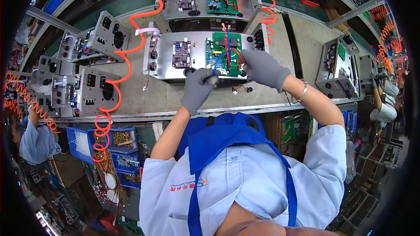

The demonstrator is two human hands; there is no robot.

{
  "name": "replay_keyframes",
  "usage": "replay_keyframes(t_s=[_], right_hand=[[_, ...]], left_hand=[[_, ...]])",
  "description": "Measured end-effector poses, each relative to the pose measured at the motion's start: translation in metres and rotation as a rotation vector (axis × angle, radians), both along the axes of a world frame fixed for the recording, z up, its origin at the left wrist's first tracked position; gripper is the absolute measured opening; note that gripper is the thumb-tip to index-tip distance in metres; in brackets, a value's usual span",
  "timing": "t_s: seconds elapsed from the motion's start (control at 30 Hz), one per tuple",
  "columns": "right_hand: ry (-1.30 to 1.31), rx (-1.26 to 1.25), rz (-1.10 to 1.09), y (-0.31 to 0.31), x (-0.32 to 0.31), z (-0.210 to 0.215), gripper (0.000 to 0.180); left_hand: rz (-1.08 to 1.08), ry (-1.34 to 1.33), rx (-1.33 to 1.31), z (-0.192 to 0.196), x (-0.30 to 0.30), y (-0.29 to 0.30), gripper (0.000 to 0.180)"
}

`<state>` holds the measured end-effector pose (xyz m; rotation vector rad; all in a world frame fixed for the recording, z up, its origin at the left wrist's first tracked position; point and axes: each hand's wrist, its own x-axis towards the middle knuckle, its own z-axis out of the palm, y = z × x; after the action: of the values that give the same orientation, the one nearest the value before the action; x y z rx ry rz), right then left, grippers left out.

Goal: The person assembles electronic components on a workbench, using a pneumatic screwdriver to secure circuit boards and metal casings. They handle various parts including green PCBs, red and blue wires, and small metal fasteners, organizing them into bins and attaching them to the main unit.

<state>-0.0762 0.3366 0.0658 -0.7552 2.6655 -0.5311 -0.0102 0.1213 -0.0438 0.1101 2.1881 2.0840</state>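
Note:
A metal chassis (168, 71) lies in front of me on the bench, with a green circuit board (211, 43) on its right half and a smaller dark board (181, 53) on its left. Red and blue wires (227, 39) stand up from the green board. My left hand (199, 89), in a grey glove, is closed at the chassis's front edge, its fingertips pinching a blue wire (215, 63). Over the board's right edge, my gloved right hand (266, 70) has its fingers closed around a red wire (237, 53); its fingertips are partly hidden.
Behind stands a second chassis (199, 2) with similar boards. More metal housings stand at left (109, 35) and right (337, 65). Orange coiled hoses (127, 63) hang at left. Blue bins (124, 142) of small hardware sit below the bench edge. Other people work at both sides.

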Motion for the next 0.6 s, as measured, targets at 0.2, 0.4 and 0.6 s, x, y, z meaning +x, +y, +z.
replay_keyframes(t_s=[0.2, 0.4, 0.6], right_hand=[[0.118, -0.047, -0.028, -0.003, -0.003, -0.039, 0.017], [0.107, -0.060, -0.025, 0.000, 0.007, -0.038, 0.019], [0.191, 0.007, -0.016, -0.001, 0.003, -0.036, 0.018]], left_hand=[[0.151, 0.455, -0.416, 0.006, 0.000, -0.003, 0.016], [0.163, 0.533, -0.607, -0.005, 0.009, 0.011, 0.019], [0.002, 0.566, -0.811, -0.015, 0.010, 0.023, 0.022]])
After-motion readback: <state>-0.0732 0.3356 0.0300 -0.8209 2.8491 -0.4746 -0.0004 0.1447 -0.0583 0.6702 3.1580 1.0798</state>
